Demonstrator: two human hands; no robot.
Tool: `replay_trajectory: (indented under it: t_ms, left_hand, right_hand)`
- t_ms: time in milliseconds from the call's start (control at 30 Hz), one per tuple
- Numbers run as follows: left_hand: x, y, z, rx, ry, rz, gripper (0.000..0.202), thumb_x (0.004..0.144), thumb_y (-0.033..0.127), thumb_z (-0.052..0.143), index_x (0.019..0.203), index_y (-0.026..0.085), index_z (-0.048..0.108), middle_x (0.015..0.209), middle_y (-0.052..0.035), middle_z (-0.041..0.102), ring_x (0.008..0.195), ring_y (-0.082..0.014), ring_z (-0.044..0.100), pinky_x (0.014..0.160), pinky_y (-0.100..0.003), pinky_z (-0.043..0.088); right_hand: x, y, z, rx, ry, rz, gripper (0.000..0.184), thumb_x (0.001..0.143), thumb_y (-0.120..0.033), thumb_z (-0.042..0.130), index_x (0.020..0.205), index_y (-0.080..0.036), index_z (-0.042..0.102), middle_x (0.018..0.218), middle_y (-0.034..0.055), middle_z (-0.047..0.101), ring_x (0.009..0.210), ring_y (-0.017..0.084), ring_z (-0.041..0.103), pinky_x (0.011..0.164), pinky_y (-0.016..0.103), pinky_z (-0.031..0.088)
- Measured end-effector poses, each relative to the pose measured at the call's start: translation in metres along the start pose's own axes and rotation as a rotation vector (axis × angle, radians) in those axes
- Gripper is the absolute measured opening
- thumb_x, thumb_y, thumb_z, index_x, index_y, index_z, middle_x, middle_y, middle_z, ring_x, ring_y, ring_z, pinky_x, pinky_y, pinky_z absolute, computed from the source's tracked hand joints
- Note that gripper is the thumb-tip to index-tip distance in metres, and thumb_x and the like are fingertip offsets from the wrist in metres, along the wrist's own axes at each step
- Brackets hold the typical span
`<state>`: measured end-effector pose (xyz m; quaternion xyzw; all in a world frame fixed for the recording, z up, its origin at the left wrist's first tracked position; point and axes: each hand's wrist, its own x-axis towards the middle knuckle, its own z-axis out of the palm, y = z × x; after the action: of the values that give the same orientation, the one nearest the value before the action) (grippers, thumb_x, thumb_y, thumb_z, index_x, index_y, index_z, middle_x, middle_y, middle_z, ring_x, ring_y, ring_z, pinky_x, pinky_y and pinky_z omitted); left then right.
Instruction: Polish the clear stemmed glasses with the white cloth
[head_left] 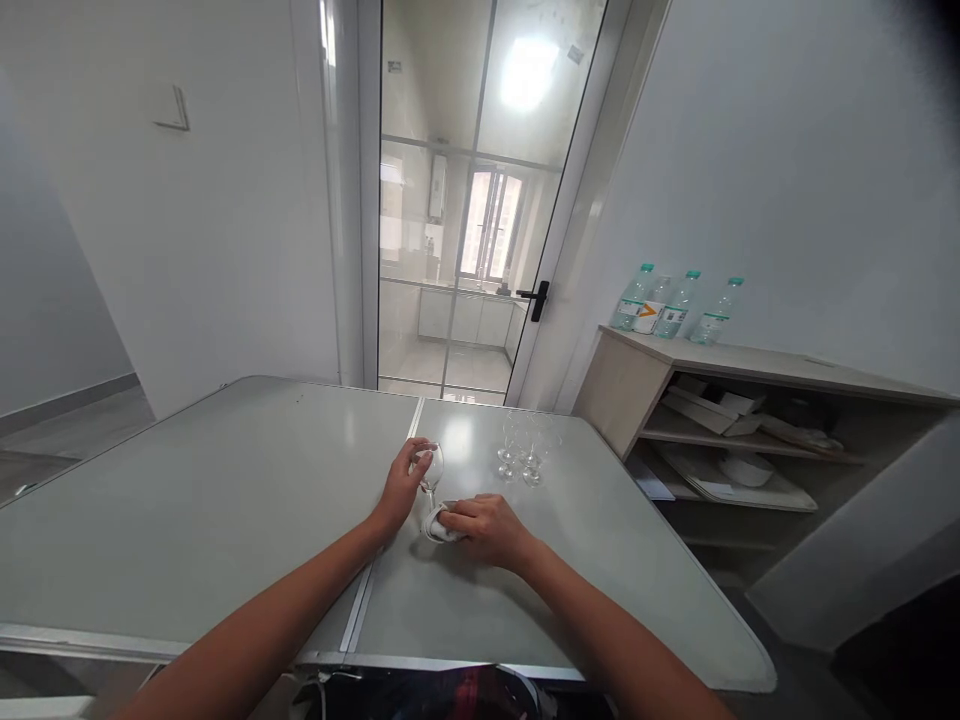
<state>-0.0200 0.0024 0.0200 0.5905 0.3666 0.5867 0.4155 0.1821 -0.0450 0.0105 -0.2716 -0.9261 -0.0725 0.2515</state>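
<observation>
My left hand [409, 482] is closed around the bowl of a clear stemmed wine glass [430, 484], tilted so that its foot points toward me. My right hand [484, 527] presses a folded white cloth [441, 524] against the foot end of that glass, and the cloth hides most of the foot. Both hands are just above the table, near its middle seam. To the right, farther back, several more clear stemmed glasses [529, 460] stand close together on the table.
The grey-green table [225, 520] has a metal seam [357, 610] and rounded corners. Behind it is a glass door [450, 240] with a black handle [535, 298]. At right stands a wooden shelf unit [637, 380] with several plastic bottles [676, 306] on top.
</observation>
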Motion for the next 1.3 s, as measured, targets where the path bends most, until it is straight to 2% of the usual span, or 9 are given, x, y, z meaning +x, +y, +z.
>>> replay_trajectory:
  t_ms: [167, 300, 433, 533, 700, 900, 1100, 1200, 1300]
  left_hand:
    - [0.002, 0.000, -0.002, 0.047, 0.096, 0.059, 0.037, 0.094, 0.055, 0.057, 0.107, 0.022, 0.060, 0.120, -0.0078, 0.066, 0.083, -0.0173, 0.062, 0.070, -0.030, 0.056]
    - [0.005, 0.006, -0.005, 0.029, 0.175, 0.082, 0.033, 0.093, 0.053, 0.060, 0.102, 0.021, 0.058, 0.134, -0.0095, 0.061, 0.089, -0.0177, 0.063, 0.076, -0.033, 0.057]
    - [-0.001, 0.015, -0.003, 0.033, 0.065, 0.132, 0.026, 0.091, 0.044, 0.066, 0.092, 0.021, 0.055, 0.143, -0.0113, 0.057, 0.111, -0.0237, 0.063, 0.080, -0.035, 0.058]
    - [-0.008, 0.017, -0.001, 0.022, -0.053, 0.195, 0.023, 0.090, 0.039, 0.069, 0.087, 0.021, 0.054, 0.144, -0.0119, 0.055, 0.125, -0.0269, 0.057, 0.082, -0.036, 0.060]
    - [-0.013, 0.016, -0.002, -0.014, -0.237, 0.305, 0.020, 0.089, 0.034, 0.072, 0.088, 0.020, 0.058, 0.144, -0.0127, 0.055, 0.121, -0.0244, 0.059, 0.095, -0.044, 0.060]
    - [-0.013, 0.017, 0.000, -0.006, -0.271, 0.344, 0.019, 0.090, 0.034, 0.071, 0.091, 0.020, 0.058, 0.143, -0.0133, 0.055, 0.126, -0.0260, 0.056, 0.096, -0.047, 0.061]
    - [-0.015, 0.023, 0.003, 0.063, -0.213, 0.319, 0.016, 0.092, 0.033, 0.069, 0.093, 0.021, 0.059, 0.143, -0.0128, 0.054, 0.129, -0.0267, 0.056, 0.093, -0.042, 0.062]
    - [-0.015, 0.024, 0.004, 0.111, -0.184, 0.293, 0.016, 0.092, 0.035, 0.069, 0.094, 0.022, 0.059, 0.143, -0.0119, 0.055, 0.126, -0.0257, 0.057, 0.090, -0.040, 0.062]
    - [-0.015, 0.023, 0.004, 0.161, -0.138, 0.256, 0.018, 0.091, 0.038, 0.068, 0.096, 0.022, 0.060, 0.143, -0.0111, 0.055, 0.124, -0.0259, 0.059, 0.086, -0.039, 0.063]
  right_hand:
    - [0.005, 0.000, -0.012, 0.173, 0.066, 0.203, 0.040, 0.072, -0.005, 0.059, 0.105, -0.025, 0.071, 0.099, 0.0023, 0.074, 0.089, 0.018, 0.063, 0.080, 0.027, 0.045]
    - [0.010, 0.006, -0.013, 0.587, 0.275, 0.586, 0.016, 0.087, -0.025, 0.057, 0.095, -0.019, 0.071, 0.095, 0.0041, 0.072, 0.090, 0.020, 0.063, 0.082, 0.030, 0.049]
    - [0.014, 0.006, -0.003, 1.178, 0.315, 0.970, 0.046, 0.087, -0.063, 0.059, 0.100, -0.019, 0.066, 0.087, 0.0030, 0.068, 0.077, 0.019, 0.062, 0.069, 0.032, 0.053]
    - [0.016, 0.000, 0.001, 1.438, 0.290, 1.060, 0.053, 0.075, -0.062, 0.075, 0.107, -0.022, 0.064, 0.094, 0.0027, 0.069, 0.080, 0.019, 0.064, 0.069, 0.033, 0.055]
    - [0.015, -0.001, 0.004, 1.569, 0.226, 1.060, 0.053, 0.068, -0.054, 0.083, 0.103, -0.018, 0.067, 0.085, 0.0035, 0.069, 0.070, 0.017, 0.062, 0.064, 0.031, 0.051]
    - [0.007, 0.018, 0.015, 1.364, 0.255, 1.021, 0.044, 0.060, -0.042, 0.086, 0.091, -0.014, 0.071, 0.075, 0.0024, 0.068, 0.065, 0.016, 0.058, 0.065, 0.028, 0.042]
    - [0.006, 0.022, 0.000, 0.535, 0.255, 0.871, 0.014, 0.072, -0.024, 0.063, 0.062, -0.018, 0.057, 0.071, -0.0005, 0.056, 0.073, 0.017, 0.052, 0.068, 0.026, 0.037]
    - [0.009, 0.017, -0.012, 0.360, 0.211, 0.675, 0.006, 0.068, -0.013, 0.056, 0.069, -0.018, 0.058, 0.085, 0.0020, 0.060, 0.081, 0.017, 0.054, 0.074, 0.026, 0.040]
    - [0.010, 0.009, -0.022, 0.319, 0.072, 0.550, 0.026, 0.067, -0.008, 0.052, 0.088, -0.019, 0.062, 0.090, 0.0016, 0.060, 0.077, 0.016, 0.056, 0.072, 0.025, 0.041]
